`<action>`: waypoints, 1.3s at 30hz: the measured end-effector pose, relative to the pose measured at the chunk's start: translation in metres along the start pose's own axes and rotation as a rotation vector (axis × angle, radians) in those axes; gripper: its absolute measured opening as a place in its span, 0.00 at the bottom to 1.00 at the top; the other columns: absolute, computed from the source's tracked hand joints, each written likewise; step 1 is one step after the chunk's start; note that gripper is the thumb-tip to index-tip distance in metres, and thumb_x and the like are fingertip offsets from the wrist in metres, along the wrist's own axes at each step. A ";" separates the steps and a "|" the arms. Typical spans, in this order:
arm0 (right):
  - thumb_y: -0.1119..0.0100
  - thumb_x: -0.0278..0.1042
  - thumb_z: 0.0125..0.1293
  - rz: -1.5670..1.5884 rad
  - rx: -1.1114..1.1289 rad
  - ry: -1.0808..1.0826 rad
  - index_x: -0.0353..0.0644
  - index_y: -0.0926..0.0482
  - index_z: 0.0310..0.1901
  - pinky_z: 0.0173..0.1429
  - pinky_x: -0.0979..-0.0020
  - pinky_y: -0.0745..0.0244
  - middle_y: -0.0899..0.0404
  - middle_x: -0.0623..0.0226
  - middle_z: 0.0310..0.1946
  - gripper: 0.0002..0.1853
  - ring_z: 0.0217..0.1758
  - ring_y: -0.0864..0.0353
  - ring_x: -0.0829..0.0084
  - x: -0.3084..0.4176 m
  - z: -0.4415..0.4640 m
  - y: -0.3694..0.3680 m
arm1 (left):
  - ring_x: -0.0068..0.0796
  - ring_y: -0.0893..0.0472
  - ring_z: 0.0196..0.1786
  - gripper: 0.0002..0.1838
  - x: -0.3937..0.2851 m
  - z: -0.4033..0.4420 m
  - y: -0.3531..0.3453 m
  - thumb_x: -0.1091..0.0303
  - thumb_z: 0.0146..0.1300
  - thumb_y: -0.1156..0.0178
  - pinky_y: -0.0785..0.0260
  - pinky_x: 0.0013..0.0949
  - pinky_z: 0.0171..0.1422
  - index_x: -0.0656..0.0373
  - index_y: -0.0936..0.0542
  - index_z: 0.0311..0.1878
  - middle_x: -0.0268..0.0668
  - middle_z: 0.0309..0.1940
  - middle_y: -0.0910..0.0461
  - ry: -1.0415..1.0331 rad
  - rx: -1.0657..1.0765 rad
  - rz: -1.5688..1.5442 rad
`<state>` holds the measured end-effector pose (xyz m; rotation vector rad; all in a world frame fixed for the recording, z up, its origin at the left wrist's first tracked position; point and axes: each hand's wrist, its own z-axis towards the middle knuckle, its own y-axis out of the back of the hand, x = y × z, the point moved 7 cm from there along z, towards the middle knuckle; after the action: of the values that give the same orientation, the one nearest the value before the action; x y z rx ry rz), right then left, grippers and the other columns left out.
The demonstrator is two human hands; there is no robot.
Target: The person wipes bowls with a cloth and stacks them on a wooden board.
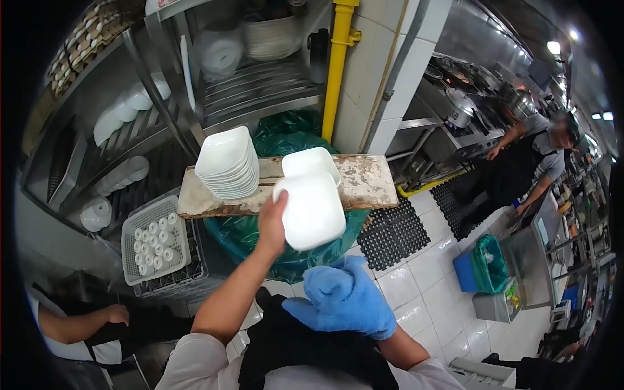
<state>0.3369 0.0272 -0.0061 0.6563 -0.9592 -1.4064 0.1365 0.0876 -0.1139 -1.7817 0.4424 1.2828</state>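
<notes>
A white square dish (311, 211) is in my left hand (272, 224), gripped at its left edge. Just behind it, a second white dish (311, 164) rests on a worn wooden board (365, 182). On the board's left part stands a tall stack of white square dishes (227, 162). A blue cloth (344, 296) covers my right hand, near my apron; the fingers under it are hidden.
Left of the board sits a grey basket (139, 224) of small white cups. A green bag (292, 257) hangs below the board. A yellow pipe (338, 71) rises behind. Co-workers stand right (520, 162) and at lower left (81, 325).
</notes>
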 end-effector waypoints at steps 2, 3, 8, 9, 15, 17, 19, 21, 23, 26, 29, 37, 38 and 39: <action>0.28 0.47 0.48 -0.102 -0.039 0.003 0.60 0.19 0.39 0.33 0.67 0.38 0.28 0.80 0.31 0.16 0.35 0.27 0.70 0.001 -0.011 0.003 | 0.26 0.22 0.50 0.22 -0.010 0.030 0.006 0.58 0.71 0.47 0.31 0.30 0.56 0.67 0.25 0.59 0.39 0.49 0.20 -0.157 -0.111 0.041; 0.28 0.48 0.49 -0.010 0.051 -0.132 0.62 0.18 0.41 0.32 0.68 0.39 0.29 0.80 0.31 0.16 0.35 0.29 0.71 -0.007 -0.015 0.000 | 0.26 0.22 0.49 0.22 -0.014 0.044 0.008 0.59 0.71 0.46 0.31 0.30 0.55 0.67 0.25 0.58 0.39 0.48 0.20 -0.222 -0.158 0.055; 0.29 0.48 0.53 -0.188 0.106 -0.218 0.65 0.17 0.43 0.29 0.69 0.43 0.31 0.78 0.31 0.15 0.36 0.33 0.74 -0.014 -0.041 0.001 | 0.28 0.21 0.39 0.22 0.004 0.109 0.038 0.56 0.65 0.37 0.30 0.32 0.44 0.69 0.22 0.48 0.40 0.37 0.19 -0.217 -0.317 0.377; 0.29 0.48 0.53 -0.160 0.129 -0.259 0.64 0.17 0.44 0.28 0.69 0.44 0.32 0.77 0.31 0.15 0.37 0.33 0.74 -0.017 -0.043 0.001 | 0.28 0.21 0.39 0.22 0.007 0.117 0.039 0.56 0.65 0.37 0.30 0.32 0.44 0.69 0.22 0.48 0.40 0.37 0.19 -0.217 -0.298 0.380; 0.30 0.50 0.53 -0.189 0.098 -0.256 0.64 0.17 0.44 0.26 0.69 0.46 0.33 0.74 0.31 0.16 0.36 0.34 0.71 -0.022 -0.055 0.007 | 0.31 0.20 0.34 0.24 0.023 0.147 0.054 0.58 0.56 0.29 0.28 0.34 0.40 0.69 0.21 0.45 0.41 0.35 0.18 -0.230 -0.322 0.657; 0.30 0.51 0.53 -0.237 0.095 -0.213 0.63 0.17 0.43 0.25 0.69 0.46 0.33 0.73 0.31 0.16 0.36 0.34 0.70 -0.019 -0.053 0.009 | 0.32 0.19 0.35 0.25 0.031 0.156 0.060 0.57 0.53 0.28 0.27 0.34 0.41 0.69 0.21 0.45 0.41 0.35 0.18 -0.254 -0.323 0.687; 0.30 0.50 0.53 -0.211 0.119 -0.293 0.60 0.17 0.42 0.25 0.69 0.47 0.33 0.73 0.31 0.15 0.38 0.33 0.70 -0.023 -0.052 0.006 | 0.33 0.18 0.36 0.26 0.030 0.155 0.063 0.57 0.51 0.26 0.27 0.35 0.42 0.69 0.21 0.45 0.42 0.34 0.17 -0.275 -0.338 0.714; 0.29 0.51 0.52 -0.143 0.157 -0.311 0.55 0.18 0.40 0.25 0.69 0.43 0.33 0.73 0.30 0.16 0.37 0.31 0.72 -0.025 -0.049 0.002 | 0.33 0.17 0.38 0.29 0.033 0.154 0.064 0.55 0.49 0.25 0.26 0.36 0.44 0.70 0.21 0.44 0.42 0.34 0.17 -0.221 -0.300 0.790; 0.27 0.51 0.51 -0.064 0.195 -0.309 0.51 0.19 0.39 0.25 0.69 0.39 0.32 0.73 0.30 0.18 0.37 0.30 0.74 -0.024 -0.040 0.000 | 0.33 0.19 0.25 0.32 0.023 0.133 0.048 0.48 0.52 0.27 0.26 0.35 0.26 0.69 0.25 0.45 0.46 0.32 0.18 -0.117 -0.332 0.600; 0.23 0.58 0.45 0.502 0.112 -0.766 0.41 0.29 0.33 0.29 0.69 0.37 0.31 0.75 0.26 0.30 0.27 0.29 0.79 -0.044 -0.034 0.002 | 0.25 0.21 0.30 0.28 0.015 0.113 0.049 0.47 0.62 0.36 0.27 0.29 0.29 0.60 0.28 0.54 0.37 0.33 0.21 -0.069 -0.270 0.590; 0.15 0.47 0.36 0.845 -0.060 -0.863 0.43 0.37 0.30 0.32 0.78 0.24 0.32 0.76 0.21 0.34 0.22 0.27 0.86 -0.055 -0.035 0.010 | 0.24 0.21 0.36 0.21 -0.023 0.067 0.040 0.56 0.64 0.38 0.27 0.29 0.37 0.60 0.27 0.54 0.35 0.35 0.21 -0.305 -0.105 0.734; 0.16 0.47 0.34 0.695 0.067 -0.833 0.46 0.36 0.29 0.37 0.72 0.38 0.38 0.81 0.21 0.33 0.22 0.31 0.82 -0.062 -0.031 0.017 | 0.51 0.20 0.48 0.15 -0.160 0.030 0.052 0.74 0.55 0.46 0.28 0.47 0.53 0.60 0.19 0.46 0.47 0.44 0.18 -0.831 -0.008 1.732; 0.17 0.49 0.34 0.563 0.088 -0.758 0.47 0.35 0.29 0.37 0.71 0.43 0.37 0.81 0.24 0.32 0.24 0.32 0.80 -0.060 -0.028 0.016 | 0.51 0.20 0.48 0.15 -0.164 0.033 0.060 0.74 0.55 0.46 0.28 0.47 0.53 0.60 0.19 0.46 0.47 0.44 0.18 -0.836 -0.009 1.736; 0.19 0.50 0.34 0.432 0.106 -0.683 0.48 0.34 0.29 0.37 0.71 0.49 0.37 0.81 0.26 0.31 0.26 0.33 0.78 -0.058 -0.025 0.017 | 0.51 0.20 0.47 0.14 -0.159 0.040 0.066 0.73 0.56 0.47 0.28 0.48 0.53 0.60 0.19 0.44 0.48 0.43 0.18 -0.640 0.074 1.826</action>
<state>0.3720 0.0819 -0.0131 0.0066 -1.6094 -1.2001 0.0021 0.0525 -0.0048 -0.3779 1.8399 2.7216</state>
